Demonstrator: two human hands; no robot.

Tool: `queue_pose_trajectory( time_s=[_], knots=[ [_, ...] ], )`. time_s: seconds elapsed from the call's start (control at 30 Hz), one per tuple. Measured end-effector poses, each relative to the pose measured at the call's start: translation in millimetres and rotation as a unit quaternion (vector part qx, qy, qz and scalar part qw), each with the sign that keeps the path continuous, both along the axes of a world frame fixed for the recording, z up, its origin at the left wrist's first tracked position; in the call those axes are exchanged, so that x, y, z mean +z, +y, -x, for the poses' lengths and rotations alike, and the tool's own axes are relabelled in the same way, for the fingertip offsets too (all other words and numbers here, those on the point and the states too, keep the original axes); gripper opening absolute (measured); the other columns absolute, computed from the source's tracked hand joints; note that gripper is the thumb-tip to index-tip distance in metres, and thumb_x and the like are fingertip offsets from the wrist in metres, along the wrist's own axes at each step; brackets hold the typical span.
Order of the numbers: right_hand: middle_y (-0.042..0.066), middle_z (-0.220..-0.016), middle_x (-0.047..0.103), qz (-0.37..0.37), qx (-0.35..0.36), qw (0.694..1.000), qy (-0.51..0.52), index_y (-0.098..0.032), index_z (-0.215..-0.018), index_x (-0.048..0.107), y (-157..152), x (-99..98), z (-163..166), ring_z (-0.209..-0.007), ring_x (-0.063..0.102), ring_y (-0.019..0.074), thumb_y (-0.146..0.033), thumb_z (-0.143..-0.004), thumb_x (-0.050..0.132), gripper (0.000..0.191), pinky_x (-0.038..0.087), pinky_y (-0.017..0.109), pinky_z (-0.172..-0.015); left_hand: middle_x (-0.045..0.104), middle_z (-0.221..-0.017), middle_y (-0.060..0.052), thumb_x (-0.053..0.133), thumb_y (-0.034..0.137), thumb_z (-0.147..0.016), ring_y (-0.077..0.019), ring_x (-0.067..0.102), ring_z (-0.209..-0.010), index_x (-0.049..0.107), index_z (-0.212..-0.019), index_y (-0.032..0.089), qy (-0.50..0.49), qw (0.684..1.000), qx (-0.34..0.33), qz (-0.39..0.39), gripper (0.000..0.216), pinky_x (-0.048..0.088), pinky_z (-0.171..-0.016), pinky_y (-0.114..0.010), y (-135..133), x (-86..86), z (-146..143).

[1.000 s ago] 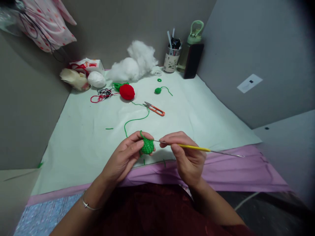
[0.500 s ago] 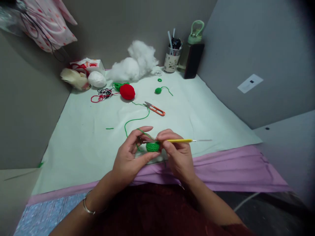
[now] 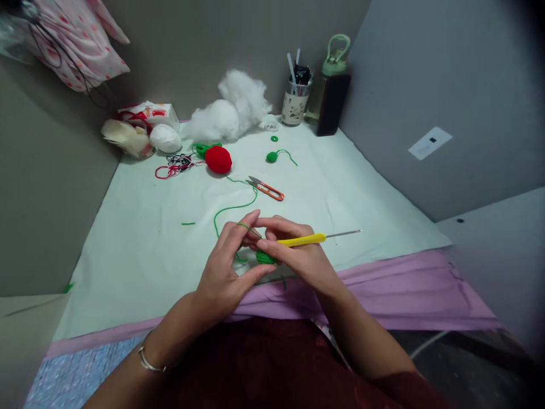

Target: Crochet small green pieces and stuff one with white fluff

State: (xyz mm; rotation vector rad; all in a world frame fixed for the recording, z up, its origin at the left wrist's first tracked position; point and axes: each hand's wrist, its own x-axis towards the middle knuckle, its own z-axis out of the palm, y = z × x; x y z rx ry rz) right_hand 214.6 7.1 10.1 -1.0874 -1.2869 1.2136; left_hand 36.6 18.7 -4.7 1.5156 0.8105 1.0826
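My left hand (image 3: 227,272) pinches a small green crochet piece (image 3: 264,258) between thumb and fingers, with green yarn (image 3: 232,209) looped over its forefinger and trailing back across the cloth. My right hand (image 3: 298,255) grips a crochet hook with a yellow handle (image 3: 303,241). The hook's working end is buried in the green piece between my hands, and its bare metal tail points right. Both hands hover just above the near edge of the pale green cloth (image 3: 140,238).
Orange thread snips (image 3: 267,189) lie behind my hands. Further back are a red crochet ball (image 3: 218,159), a small green ball (image 3: 272,157), white stuffing (image 3: 232,111), a white yarn ball (image 3: 166,138), a pen cup (image 3: 294,102) and a green-capped bottle (image 3: 330,85). Grey walls enclose the corner.
My right hand has drawn in to the left against my left hand, pushing the hook into the green piece. The piece has turned and sunk lower between my fingers.
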Motion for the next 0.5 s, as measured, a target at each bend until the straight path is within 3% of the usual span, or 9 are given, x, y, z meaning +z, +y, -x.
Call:
queue_pose_trajectory(
  time_s=[0.13, 0.23, 0.37, 0.5],
  knots=[
    [-0.003, -0.075, 0.057, -0.025, -0.045, 0.998, -0.028, -0.024, -0.1, 0.081, 0.6, 2.2, 1.6, -0.064, 0.051, 0.009, -0.026, -0.084, 0.08, 0.016, 0.044, 0.024, -0.059, 0.058, -0.118, -0.004, 0.088, 0.006, -0.07, -0.0207, 0.06, -0.11, 0.062, -0.144, 0.03, -0.041, 0.999, 0.006, 0.028, 0.082, 0.05, -0.109, -0.034, 1.1, -2.1, -0.9],
    [-0.001, -0.076, 0.061, -0.059, -0.057, 0.997, 0.003, -0.021, -0.085, 0.08, 0.4, 3.4, 0.5, -0.063, 0.054, 0.0088, -0.029, -0.086, 0.08, 0.008, 0.046, 0.024, -0.058, 0.059, -0.12, -0.004, 0.085, 0.009, -0.076, -0.0199, 0.063, -0.112, 0.058, -0.147, 0.032, -0.068, 0.994, -0.031, 0.083, 0.079, 0.051, -0.109, -0.034, -1.9, 2.2, -0.4],
    [-0.002, -0.077, 0.062, -0.088, -0.028, 0.995, 0.038, -0.021, -0.08, 0.078, 0.9, 2.0, -3.7, -0.06, 0.053, 0.0083, -0.03, -0.085, 0.081, 0.011, 0.046, 0.023, -0.054, 0.063, -0.127, -0.006, 0.071, 0.016, -0.091, -0.0205, 0.063, -0.118, 0.06, -0.146, 0.032, -0.077, 0.983, -0.102, 0.134, 0.059, 0.048, -0.111, -0.033, -3.2, 14.4, 6.7],
    [0.0, -0.079, 0.063, -0.153, -0.009, 0.988, 0.019, -0.024, -0.079, 0.079, 0.0, 2.2, -10.0, -0.074, 0.061, 0.0137, -0.034, -0.085, 0.083, 0.012, 0.054, 0.029, -0.068, 0.066, -0.13, -0.006, 0.063, 0.022, -0.098, -0.0217, 0.061, -0.121, 0.068, -0.139, 0.029, -0.007, 0.987, -0.113, 0.11, 0.042, 0.043, -0.112, -0.031, 6.9, 21.4, 17.9]
  ],
)
